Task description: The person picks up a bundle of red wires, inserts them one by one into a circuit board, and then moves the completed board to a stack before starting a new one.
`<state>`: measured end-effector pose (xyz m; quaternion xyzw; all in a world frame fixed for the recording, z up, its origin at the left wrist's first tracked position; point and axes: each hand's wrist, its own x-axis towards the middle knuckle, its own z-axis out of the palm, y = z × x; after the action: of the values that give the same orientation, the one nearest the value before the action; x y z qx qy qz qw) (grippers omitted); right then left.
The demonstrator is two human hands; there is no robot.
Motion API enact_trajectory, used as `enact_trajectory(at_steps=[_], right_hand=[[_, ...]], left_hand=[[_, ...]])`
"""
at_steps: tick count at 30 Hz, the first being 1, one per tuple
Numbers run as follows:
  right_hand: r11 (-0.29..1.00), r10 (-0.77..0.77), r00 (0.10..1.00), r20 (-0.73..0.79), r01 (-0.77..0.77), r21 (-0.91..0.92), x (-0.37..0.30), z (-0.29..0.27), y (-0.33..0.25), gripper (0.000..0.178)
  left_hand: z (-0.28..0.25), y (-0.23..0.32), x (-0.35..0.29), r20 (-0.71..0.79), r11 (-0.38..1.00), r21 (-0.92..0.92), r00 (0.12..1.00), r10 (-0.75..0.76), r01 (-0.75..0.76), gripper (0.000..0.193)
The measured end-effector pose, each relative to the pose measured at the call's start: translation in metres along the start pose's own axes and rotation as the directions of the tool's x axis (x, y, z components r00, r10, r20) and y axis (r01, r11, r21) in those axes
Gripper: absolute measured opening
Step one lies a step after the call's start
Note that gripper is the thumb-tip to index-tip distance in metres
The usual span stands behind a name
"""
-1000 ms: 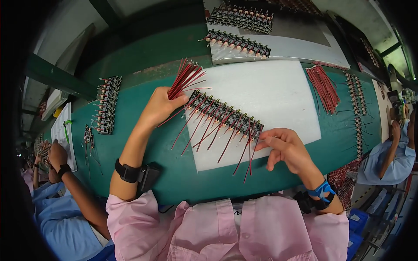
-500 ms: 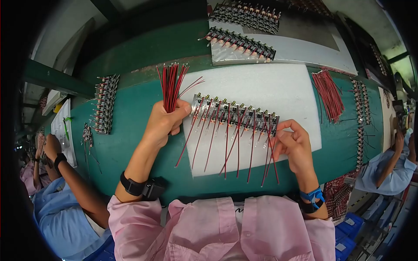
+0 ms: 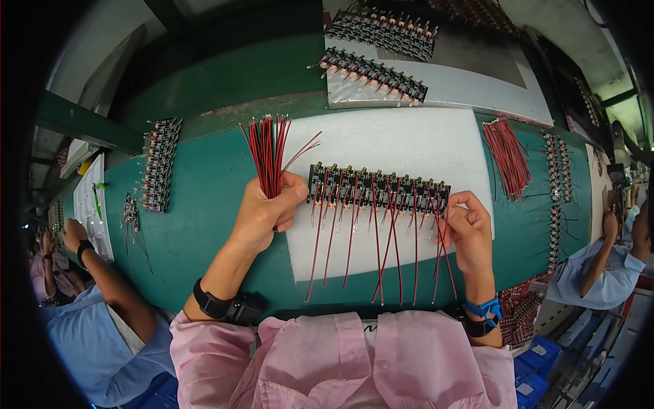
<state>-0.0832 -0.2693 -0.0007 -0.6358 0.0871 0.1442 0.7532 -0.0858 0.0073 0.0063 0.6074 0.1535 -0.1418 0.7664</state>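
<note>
My left hand (image 3: pixel 270 213) is closed around a bundle of thin red and black wires (image 3: pixel 270 150), which fan upward out of the fist. At the other side, my right hand (image 3: pixel 470 228) pinches the right end of a long panel of small circuit boards (image 3: pixel 381 187). Several red and black wires (image 3: pixel 351 238) hang from the panel toward me. The panel is over a white foam sheet (image 3: pixel 409 129). Its left end lies close to my left thumb; whether they touch I cannot tell.
More wires (image 3: pixel 507 160) lie in a pile to the right, beside strips of boards (image 3: pixel 554 198). A stack of board panels (image 3: pixel 160 163) lies to the left on the green table (image 3: pixel 211 163). Further panels (image 3: pixel 375 75) rest on a raised surface ahead. Co-workers (image 3: pixel 102 327) sit on both sides.
The panel has shifted toward me and a little to the right and is more level, its face tilted differently. Both hands came slightly nearer with their grips kept.
</note>
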Motion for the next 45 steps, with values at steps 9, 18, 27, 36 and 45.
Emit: enact_trajectory(at_steps=[9,18,27,36,45], right_hand=[[0.995,0.017,1.0,-0.012,-0.016,0.102,0.002,-0.003,0.007,0.008],[0.998,-0.028,0.999,0.043,0.026,0.057,-0.005,-0.003,0.005,0.01],[0.996,-0.022,1.0,0.006,0.021,0.086,-0.018,-0.006,-0.007,0.008],[0.931,-0.25,0.903,-0.348,0.323,0.17,-0.073,-0.08,-0.042,0.008],[0.805,-0.39,0.671,-0.631,0.581,0.12,-0.161,-0.321,-0.07,0.008]], left_hand=[[-0.001,-0.007,0.002,0.018,0.999,0.012,0.999,0.029,-0.03,0.009],[0.001,-0.005,0.002,0.008,1.0,-0.01,1.0,-0.01,0.01,0.009],[0.005,-0.003,0.001,0.122,0.999,0.006,0.992,-0.045,0.044,0.018],[0.031,0.006,-0.012,0.177,1.0,0.011,0.984,-0.011,0.009,0.017],[0.05,-0.008,-0.003,0.103,0.998,0.069,0.995,-0.001,-0.006,0.018]])
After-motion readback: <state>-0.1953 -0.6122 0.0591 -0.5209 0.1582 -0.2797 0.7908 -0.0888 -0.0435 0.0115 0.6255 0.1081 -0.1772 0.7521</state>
